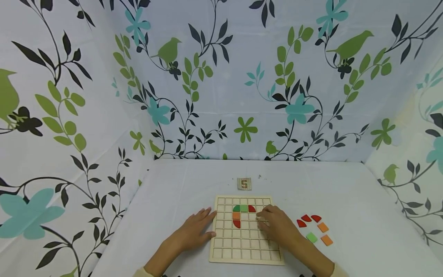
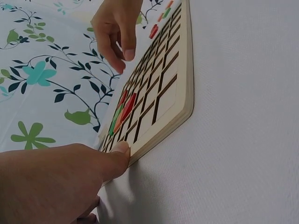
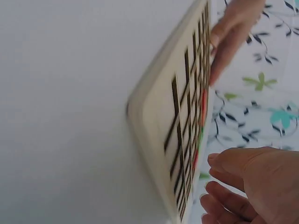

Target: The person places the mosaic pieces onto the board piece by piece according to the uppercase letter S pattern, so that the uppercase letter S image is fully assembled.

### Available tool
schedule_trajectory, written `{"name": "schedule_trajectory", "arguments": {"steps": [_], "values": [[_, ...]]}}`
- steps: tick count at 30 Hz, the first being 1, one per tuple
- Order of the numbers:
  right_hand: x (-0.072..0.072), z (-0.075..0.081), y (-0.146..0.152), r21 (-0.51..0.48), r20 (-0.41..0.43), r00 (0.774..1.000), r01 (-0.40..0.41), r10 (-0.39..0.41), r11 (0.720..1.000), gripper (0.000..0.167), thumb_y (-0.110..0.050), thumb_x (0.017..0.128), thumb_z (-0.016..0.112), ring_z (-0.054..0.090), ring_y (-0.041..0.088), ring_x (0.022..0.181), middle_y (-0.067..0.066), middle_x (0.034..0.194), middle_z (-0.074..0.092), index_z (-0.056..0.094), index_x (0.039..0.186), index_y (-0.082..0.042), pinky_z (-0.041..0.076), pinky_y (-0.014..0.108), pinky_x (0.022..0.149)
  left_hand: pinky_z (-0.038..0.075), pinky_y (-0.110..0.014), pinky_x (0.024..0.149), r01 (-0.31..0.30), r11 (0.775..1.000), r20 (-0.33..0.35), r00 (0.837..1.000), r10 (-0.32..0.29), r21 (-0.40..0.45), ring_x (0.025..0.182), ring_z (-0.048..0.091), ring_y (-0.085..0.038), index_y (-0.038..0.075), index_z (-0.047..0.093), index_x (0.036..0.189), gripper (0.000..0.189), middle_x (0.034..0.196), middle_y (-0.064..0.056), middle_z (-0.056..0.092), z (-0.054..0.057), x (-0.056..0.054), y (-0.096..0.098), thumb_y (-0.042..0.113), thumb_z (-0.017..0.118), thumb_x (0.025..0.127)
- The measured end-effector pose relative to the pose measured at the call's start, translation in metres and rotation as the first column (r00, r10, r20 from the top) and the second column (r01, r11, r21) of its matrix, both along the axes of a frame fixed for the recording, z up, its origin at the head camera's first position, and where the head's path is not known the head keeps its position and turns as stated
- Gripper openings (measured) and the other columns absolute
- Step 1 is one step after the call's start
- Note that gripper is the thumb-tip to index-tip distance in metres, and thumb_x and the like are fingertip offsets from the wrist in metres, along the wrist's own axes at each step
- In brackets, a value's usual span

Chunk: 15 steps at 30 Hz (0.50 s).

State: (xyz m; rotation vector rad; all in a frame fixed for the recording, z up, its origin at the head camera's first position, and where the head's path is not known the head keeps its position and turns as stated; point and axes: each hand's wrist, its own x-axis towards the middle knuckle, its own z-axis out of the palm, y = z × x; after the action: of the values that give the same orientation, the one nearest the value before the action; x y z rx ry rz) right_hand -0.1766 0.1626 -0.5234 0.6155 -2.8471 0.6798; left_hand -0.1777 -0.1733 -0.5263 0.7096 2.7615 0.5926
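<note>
A light wooden grid board (image 1: 245, 244) lies on the white cloth. In its upper cells sit a dark green rounded piece (image 1: 236, 208), a light green square (image 1: 243, 208), a red rounded piece (image 1: 252, 209), an orange square (image 1: 236, 216) and another red rounded piece (image 1: 237, 224). My left hand (image 1: 194, 231) rests at the board's left edge, its thumb on the rim in the left wrist view. Over the right side of the board hovers my right hand (image 1: 277, 227). Its fingers are loosely bent, and nothing shows between them in the right wrist view (image 3: 252, 186).
Right of the board lie loose pieces: several red ones (image 1: 316, 218), orange squares (image 1: 323, 227) and a light green square (image 1: 312, 237). Behind the board is a small card (image 1: 244, 184) with a brown figure like a 5. Patterned cloth (image 1: 221, 96) hangs around the table.
</note>
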Motion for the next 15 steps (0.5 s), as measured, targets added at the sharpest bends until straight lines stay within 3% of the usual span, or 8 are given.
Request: {"name": "schedule_trajectory", "arguments": {"steps": [4,9,15], "values": [[0.004,0.006,0.039,-0.041,0.091,0.989,0.119,-0.114,0.992,0.028,-0.016,0.095,0.081,0.065,0.021,0.113,-0.001,0.115,0.067,0.075,0.122,-0.01,0.059,0.043,0.095,0.026,-0.069,0.124,-0.003,1.0,0.004,1.0,0.003,0.001,0.158,0.028,-0.043,0.013,0.038,0.164,0.073,0.171,-0.017,0.032,0.0,0.001,0.001,0.049,0.062,0.105],[0.008,0.008,0.097,-0.101,0.142,0.971,0.21,-0.194,0.973,0.039,-0.014,0.094,0.081,0.067,0.03,0.107,0.014,0.121,0.066,0.068,0.129,-0.002,0.06,0.047,0.087,0.026,-0.068,0.124,-0.002,1.0,-0.002,1.0,0.002,0.002,0.158,0.029,-0.043,0.012,0.038,0.164,0.073,0.171,-0.017,0.032,0.0,0.001,0.002,0.047,0.062,0.105],[0.019,0.003,0.147,-0.103,0.216,0.932,0.317,-0.29,0.943,0.048,-0.02,0.096,0.079,0.065,0.038,0.108,0.025,0.123,0.062,0.061,0.134,0.004,0.058,0.058,0.092,0.026,-0.068,0.124,-0.004,1.0,-0.003,1.0,0.004,0.002,0.158,0.028,-0.043,0.012,0.038,0.164,0.073,0.171,-0.017,0.032,0.0,0.0,0.002,0.046,0.063,0.105]]}}
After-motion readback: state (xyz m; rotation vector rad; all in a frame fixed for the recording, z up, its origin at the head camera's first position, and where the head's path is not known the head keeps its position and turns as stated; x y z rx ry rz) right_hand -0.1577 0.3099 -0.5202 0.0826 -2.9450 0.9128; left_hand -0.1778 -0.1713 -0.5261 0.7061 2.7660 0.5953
